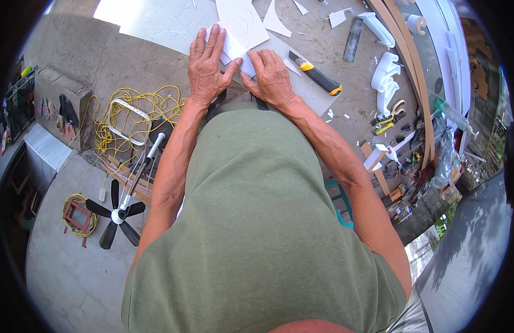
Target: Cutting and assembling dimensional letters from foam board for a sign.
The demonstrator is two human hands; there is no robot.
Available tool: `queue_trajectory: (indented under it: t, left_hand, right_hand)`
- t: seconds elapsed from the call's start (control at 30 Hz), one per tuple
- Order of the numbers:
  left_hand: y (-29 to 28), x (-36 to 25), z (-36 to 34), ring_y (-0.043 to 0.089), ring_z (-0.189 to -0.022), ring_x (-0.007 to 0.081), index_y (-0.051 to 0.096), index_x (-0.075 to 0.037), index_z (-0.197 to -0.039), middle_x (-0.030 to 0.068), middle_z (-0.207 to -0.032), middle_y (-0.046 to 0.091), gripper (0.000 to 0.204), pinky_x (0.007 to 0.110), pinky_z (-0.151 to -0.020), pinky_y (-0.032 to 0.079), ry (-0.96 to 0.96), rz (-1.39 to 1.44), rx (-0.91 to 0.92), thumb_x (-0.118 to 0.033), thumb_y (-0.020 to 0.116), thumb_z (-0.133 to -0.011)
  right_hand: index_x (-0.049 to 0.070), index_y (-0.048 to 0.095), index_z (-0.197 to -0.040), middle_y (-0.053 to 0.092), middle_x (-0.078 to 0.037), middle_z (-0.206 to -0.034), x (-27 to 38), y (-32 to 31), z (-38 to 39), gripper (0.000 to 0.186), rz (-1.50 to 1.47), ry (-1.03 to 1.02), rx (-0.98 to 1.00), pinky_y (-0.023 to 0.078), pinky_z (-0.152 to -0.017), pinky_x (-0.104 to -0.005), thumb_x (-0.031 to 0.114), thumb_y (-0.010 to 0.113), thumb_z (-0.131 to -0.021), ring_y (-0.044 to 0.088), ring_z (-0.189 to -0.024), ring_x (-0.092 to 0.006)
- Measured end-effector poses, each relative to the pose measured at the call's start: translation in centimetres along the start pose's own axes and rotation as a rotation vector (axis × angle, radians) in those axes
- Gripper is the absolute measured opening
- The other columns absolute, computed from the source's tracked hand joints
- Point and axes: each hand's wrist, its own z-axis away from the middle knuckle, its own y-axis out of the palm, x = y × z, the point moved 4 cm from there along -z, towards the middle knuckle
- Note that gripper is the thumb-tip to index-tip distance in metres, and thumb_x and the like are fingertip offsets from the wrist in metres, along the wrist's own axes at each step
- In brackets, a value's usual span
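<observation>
Touching white sheet (233, 46): left hand (208, 73) splayed, right hand (272, 79) loosely bent.

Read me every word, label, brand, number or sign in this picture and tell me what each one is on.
No text is legible here.
Utility knife: any marking is too small to read.
White sheet: faint curved drawn lines, no readable lettering.
Green shirt: no print on the part that shows.
</observation>
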Motion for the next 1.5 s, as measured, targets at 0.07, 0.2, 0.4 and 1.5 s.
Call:
queue_trajectory:
  t: [0.07, 0.2, 0.4, 1.5]
  left_hand:
    - [0.05, 0.07, 0.03, 0.036, -0.150, 0.0387, 0.052, -0.006, -0.151, 0.0113, -0.161, 0.045, 0.077, 0.050, -0.123, 0.027, -0.005, 0.007, -0.004, -0.047, 0.073, -0.089]
    - [-0.07, 0.00, -0.02, 0.036, -0.150, 0.0389, 0.052, -0.006, -0.151, 0.0113, -0.161, 0.046, 0.077, 0.050, -0.122, 0.027, -0.002, 0.015, -0.002, -0.046, 0.073, -0.089]
    - [-0.13, -0.02, -0.13, 0.036, -0.150, 0.0395, 0.052, -0.006, -0.151, 0.0114, -0.160, 0.046, 0.076, 0.050, -0.122, 0.028, 0.002, 0.007, 0.001, -0.046, 0.073, -0.089]
    - [-0.05, -0.34, -0.25, 0.037, -0.149, 0.0401, 0.052, -0.007, -0.151, 0.0121, -0.159, 0.048, 0.078, 0.050, -0.122, 0.028, -0.026, -0.028, 0.010, -0.048, 0.075, -0.089]
  right_hand:
    - [-0.002, 0.060, -0.121, 0.059, -0.017, -0.105, 0.03, 0.02, -0.01, 0.052, -0.002, 0.000, -0.002, 0.052, -0.084, -0.0435, 0.022, 0.079, -0.080, 0.060, -0.097, -0.0326]
    - [-0.002, 0.059, -0.120, 0.057, -0.016, -0.103, -0.07, 0.06, -0.03, 0.051, -0.001, -0.004, -0.004, 0.051, -0.083, -0.0435, 0.023, 0.078, -0.079, 0.059, -0.096, -0.0323]
    - [-0.001, 0.058, -0.117, 0.055, -0.016, -0.100, -0.05, 0.10, -0.05, 0.049, -0.011, -0.017, -0.035, 0.049, -0.080, -0.0436, 0.023, 0.077, -0.078, 0.058, -0.095, -0.0318]
    - [-0.001, 0.060, -0.120, 0.059, -0.017, -0.103, -0.07, 0.02, -0.14, 0.050, -0.029, 0.026, -0.049, 0.052, -0.081, -0.0441, 0.018, 0.078, -0.077, 0.061, -0.094, -0.0338]
